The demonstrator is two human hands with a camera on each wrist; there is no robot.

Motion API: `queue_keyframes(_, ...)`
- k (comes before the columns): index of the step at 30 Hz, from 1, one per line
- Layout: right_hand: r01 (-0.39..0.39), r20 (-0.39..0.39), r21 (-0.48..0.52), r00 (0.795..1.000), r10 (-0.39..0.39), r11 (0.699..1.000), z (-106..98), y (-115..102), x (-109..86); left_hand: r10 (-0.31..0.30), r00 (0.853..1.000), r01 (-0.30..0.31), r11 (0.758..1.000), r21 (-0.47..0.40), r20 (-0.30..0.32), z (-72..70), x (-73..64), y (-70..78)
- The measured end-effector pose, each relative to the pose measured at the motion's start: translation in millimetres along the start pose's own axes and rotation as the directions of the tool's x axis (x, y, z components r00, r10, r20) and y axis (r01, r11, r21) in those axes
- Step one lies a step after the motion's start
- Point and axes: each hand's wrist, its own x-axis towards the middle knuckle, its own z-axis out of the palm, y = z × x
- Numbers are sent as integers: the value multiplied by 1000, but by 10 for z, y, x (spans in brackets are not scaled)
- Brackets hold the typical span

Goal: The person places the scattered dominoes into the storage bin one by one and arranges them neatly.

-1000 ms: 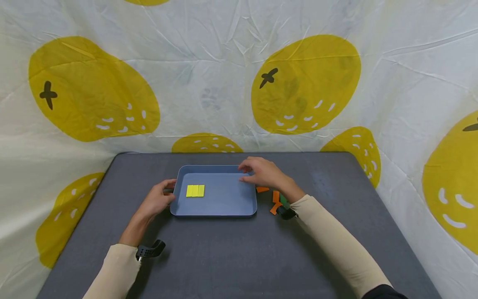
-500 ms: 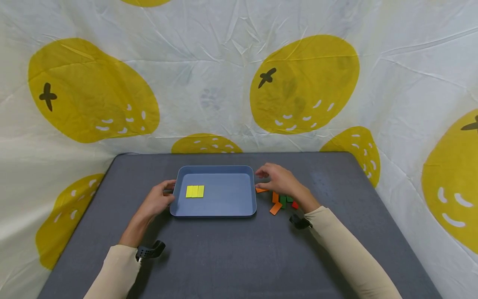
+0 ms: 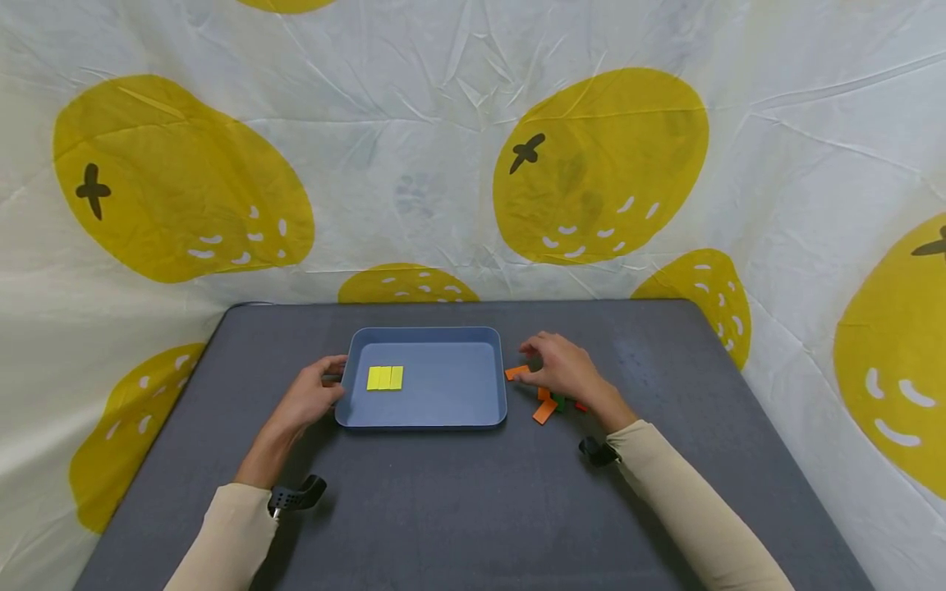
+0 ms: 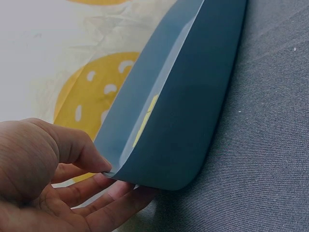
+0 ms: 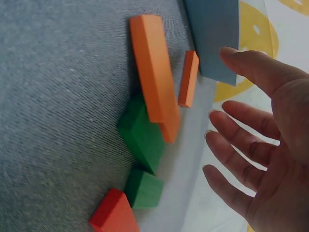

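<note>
My left hand [image 3: 310, 394] pinches the left wall of a shallow blue-grey tray [image 3: 451, 386]; in the left wrist view the thumb lies on the rim [image 4: 112, 174], with the fingers under and against the outside. Inside the tray, toward its left, yellow flat blocks [image 3: 385, 378] sit edge to edge in a row. Past the tray's right side, my right hand [image 3: 565, 369] hovers with nothing in it, thumb and fingers apart. Beneath and beside it lie orange blocks [image 5: 153, 67], green blocks [image 5: 141, 133] and a red block [image 5: 115, 212], partly hidden by the hand in the head view.
The dark grey table [image 3: 443, 509] carries everything. One orange block [image 3: 516, 373] lies right by the tray's right wall. A white curtain [image 3: 414, 164] with yellow fruit prints hangs behind the table and along both sides.
My right hand has moved from over the tray's right end out to the right, above the loose blocks. The left hand, tray and yellow blocks have stayed in place.
</note>
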Motion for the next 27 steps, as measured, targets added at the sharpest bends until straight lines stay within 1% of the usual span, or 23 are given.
queue_keyframes(5,-67,18,-39,998,67,997,84,-6,48,-1,1000,1,1000,2,-1,-3,10,-4)
queue_keyframes(11,-104,12,-88,994,105,991,177,-30,85,-1,1000,1,1000,12,-4,-4,14,-9)
queue_keyframes(17,-84,-4,-116,996,84,990,244,-19,94,4,1000,-4,1000,10,1,-5,12,-5)
queue_keyframes(22,-62,-6,-124,998,62,990,256,-9,95,10,1000,-10,1000,8,-3,-9,0,-4)
queue_keyframes(25,-29,-9,-127,1000,28,991,246,-3,92,9,1000,-9,1000,5,-4,-7,-4,-1)
queue_keyframes(27,2,2,-114,1000,-2,993,226,2,85,6,1000,-6,1000,3,-4,-4,-3,3)
